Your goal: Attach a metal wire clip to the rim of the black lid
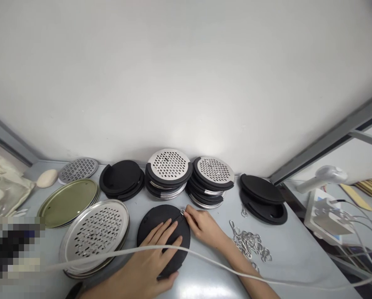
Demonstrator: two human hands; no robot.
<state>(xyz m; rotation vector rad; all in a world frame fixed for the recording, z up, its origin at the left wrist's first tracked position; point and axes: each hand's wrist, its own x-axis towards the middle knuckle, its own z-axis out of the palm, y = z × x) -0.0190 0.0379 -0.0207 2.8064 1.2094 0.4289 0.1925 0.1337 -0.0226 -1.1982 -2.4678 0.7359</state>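
Observation:
A round black disc point(153, 218) lies on the grey table in front of me. My left hand point(156, 253) rests across it, fingers spread flat and thumb near the lower edge. At the disc's upper right edge, my right hand point(201, 226) pinches a small metal ring point(182, 212) between thumb and fingertips. Whether the ring is fastened to the disc I cannot tell. To the right of that hand is a loose pile of metal hooks with rings point(250, 243). A white cable point(210, 258) runs across the view in front of both hands.
Perforated metal discs point(95, 230) and green lids point(70, 201) are stacked at left. Along the wall stand black discs point(121, 178), two stacks topped with perforated plates point(170, 166) point(215, 169), and more black discs point(262, 189). A white handheld device point(324, 177) is at far right.

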